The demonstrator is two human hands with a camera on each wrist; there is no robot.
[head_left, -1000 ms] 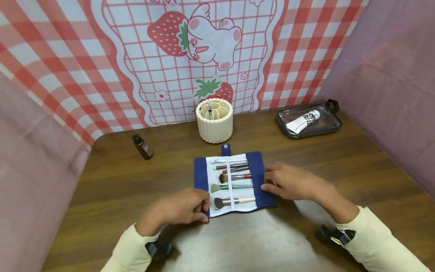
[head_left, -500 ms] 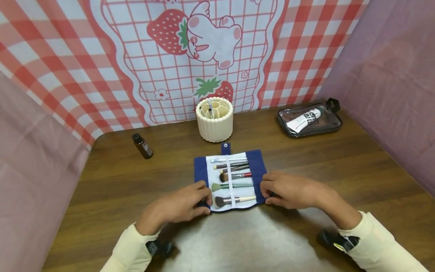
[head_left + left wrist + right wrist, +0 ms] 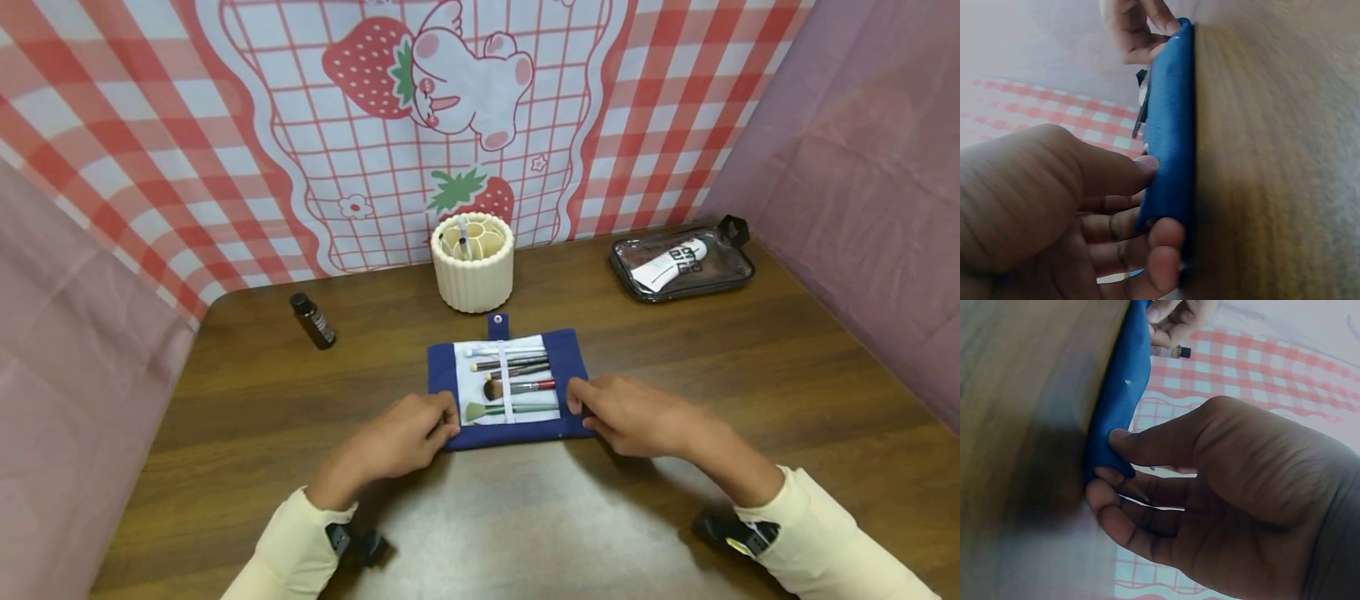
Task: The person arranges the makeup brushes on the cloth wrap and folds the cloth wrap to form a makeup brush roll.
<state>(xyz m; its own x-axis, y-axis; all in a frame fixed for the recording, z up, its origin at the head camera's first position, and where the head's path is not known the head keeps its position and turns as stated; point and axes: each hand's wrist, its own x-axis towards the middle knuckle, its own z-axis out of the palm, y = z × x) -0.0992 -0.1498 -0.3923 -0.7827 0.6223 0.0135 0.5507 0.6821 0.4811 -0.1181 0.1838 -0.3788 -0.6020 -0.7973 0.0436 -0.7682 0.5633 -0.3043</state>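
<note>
A navy blue makeup brush roll [image 3: 442, 367] with a white lining lies on the table, its near edge folded over into a blue band. Several makeup brushes lie side by side under its white elastic strap [image 3: 506, 385], among them a red-handled brush [image 3: 534, 386] and a green brush [image 3: 521, 409]. At the near left corner my left hand [image 3: 411, 437] pinches the fold, thumb on the blue cloth [image 3: 1171, 119] in the left wrist view. My right hand [image 3: 633, 417] grips the near right corner, thumb and fingers around the cloth [image 3: 1124, 387] in the right wrist view.
Behind the roll stands a cream ribbed holder [image 3: 474, 279] with a few slim pens or sticks inside. A dark small bottle [image 3: 313, 322] lies at the left. At the back right is a clear black-edged pouch [image 3: 720, 271] with a white tube [image 3: 670, 265] inside.
The near edge of the brush roll has been folded away from me, covering the nearest brush. Both hands gripped the near corners and moved slightly forward with the cloth.
</note>
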